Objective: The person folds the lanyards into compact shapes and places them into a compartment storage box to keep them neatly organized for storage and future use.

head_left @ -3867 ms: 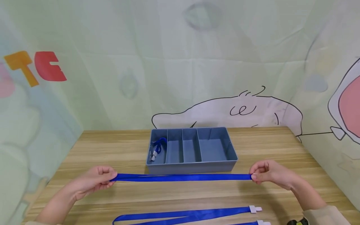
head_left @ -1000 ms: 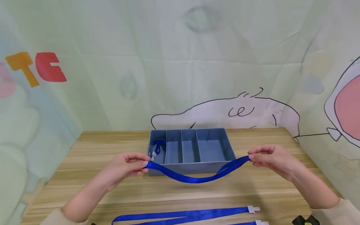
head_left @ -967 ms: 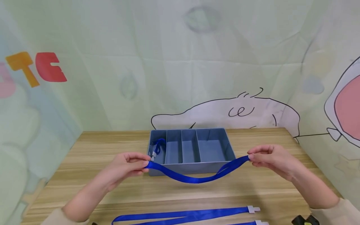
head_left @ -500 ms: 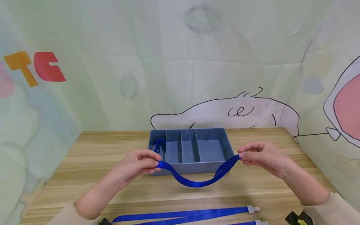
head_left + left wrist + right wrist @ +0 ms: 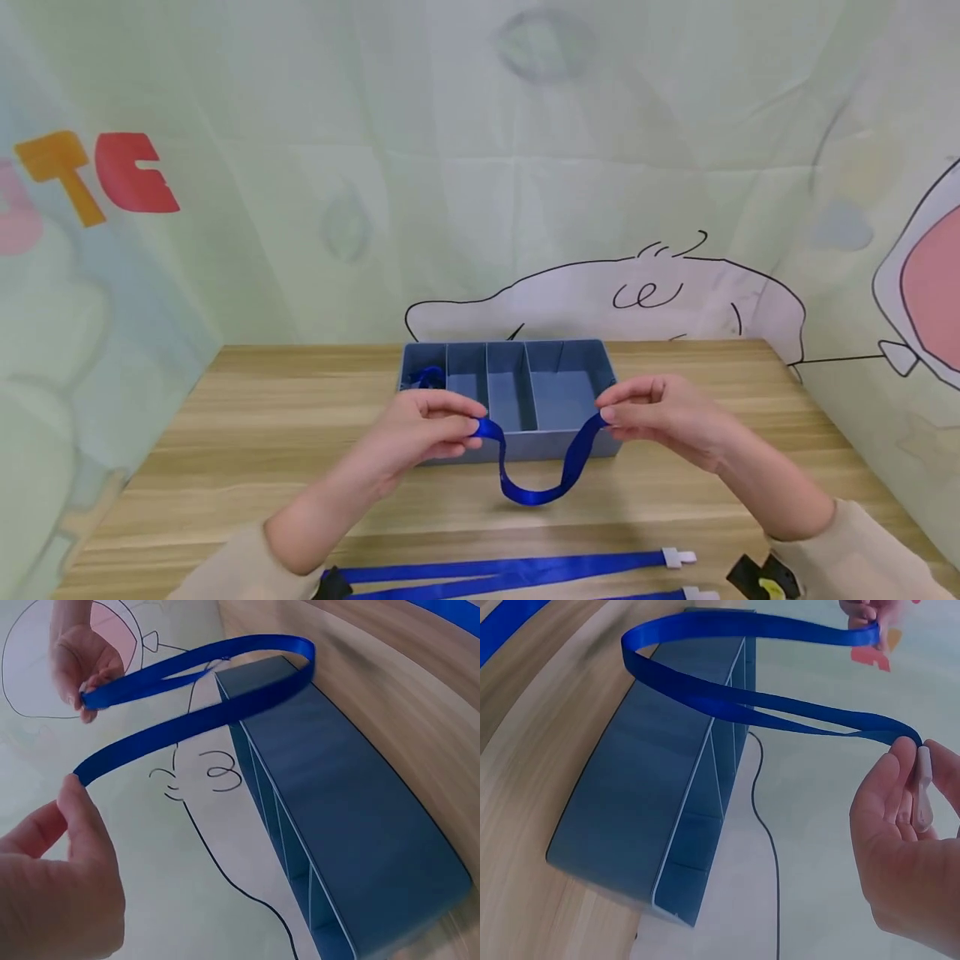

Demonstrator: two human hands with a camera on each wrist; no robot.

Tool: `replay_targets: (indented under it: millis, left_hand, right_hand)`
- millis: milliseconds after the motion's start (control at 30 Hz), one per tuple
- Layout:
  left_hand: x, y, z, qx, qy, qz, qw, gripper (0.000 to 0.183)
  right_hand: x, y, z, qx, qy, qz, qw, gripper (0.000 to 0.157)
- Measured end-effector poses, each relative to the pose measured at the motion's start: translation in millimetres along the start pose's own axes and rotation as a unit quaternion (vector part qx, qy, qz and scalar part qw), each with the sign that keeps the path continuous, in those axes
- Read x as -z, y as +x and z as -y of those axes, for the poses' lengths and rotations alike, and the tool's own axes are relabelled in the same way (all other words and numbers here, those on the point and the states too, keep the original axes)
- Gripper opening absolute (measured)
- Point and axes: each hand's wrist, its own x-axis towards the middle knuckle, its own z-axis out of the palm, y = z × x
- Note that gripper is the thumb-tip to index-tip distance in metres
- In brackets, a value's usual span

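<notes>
A blue lanyard (image 5: 532,497) sags in a U between my two hands, just in front of the grey-blue divided box (image 5: 558,445). My left hand (image 5: 423,429) pinches one end of it between thumb and fingers. The other end is pinched by my right hand (image 5: 667,421), where a white clip (image 5: 923,791) shows among the fingers in the right wrist view. Another blue lanyard (image 5: 430,377) lies bundled in the box's leftmost compartment, partly hidden behind my left hand.
On the wooden table (image 5: 247,467), a flat blue lanyard (image 5: 480,571) with a white clip (image 5: 678,557) lies nearest me. Part of one more lanyard (image 5: 645,596) shows at the bottom edge. A printed cloth backdrop (image 5: 450,208) rises behind the table.
From stretched straight, the lanyard has slackened into a deepening U as both hands moved toward each other. They have also risen to overlap the front of the box. Both grips have stayed on.
</notes>
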Motion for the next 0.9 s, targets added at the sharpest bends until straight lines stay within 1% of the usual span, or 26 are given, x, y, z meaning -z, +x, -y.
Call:
replay_targets:
  millis: [200,300,433,500,600,767,833,900]
  left_hand:
    - [-19.6,8.0,0.5,0.006,-0.003,0.004,1.0000,0.024]
    - [-27.5,10.4,2.3,0.006,-0.001,-0.005,1.0000,0.023]
    - [-36.8,12.7,5.0,-0.006,-0.008,-0.016,0.9998,0.023]
    - [-40.8,13.2,6.2,-0.013,-0.011,-0.013,0.9998,0.023]
    - [-46.1,14.2,8.2,-0.019,-0.013,0.000,0.9997,0.024]
    - [-53.7,14.8,11.7,-0.016,-0.038,0.019,0.9990,0.024]
    - [-56.4,14.4,12.8,-0.012,-0.053,0.016,0.9984,0.023]
    - [-58.7,13.9,14.3,-0.011,-0.062,0.012,0.9980,0.023]
  right_hand:
    - [-8.3,4,2,0.007,0.008,0.024,1.000,0.009]
    - [-13.2,6,2,0.012,0.007,0.040,0.999,0.010]
    - [-19.5,9,1,0.015,0.000,0.051,0.999,0.010]
    - [-22.9,10,1,0.014,-0.002,0.051,0.999,0.009]
    - [-28.3,12,0,0.014,-0.001,0.048,0.999,0.009]
    - [-37.6,16,-2,0.017,-0.001,0.049,0.999,0.020]
    - [-39.4,17,-4,0.022,-0.005,0.056,0.998,0.025]
    - [-40.0,17,-5,0.026,-0.010,0.061,0.998,0.027]
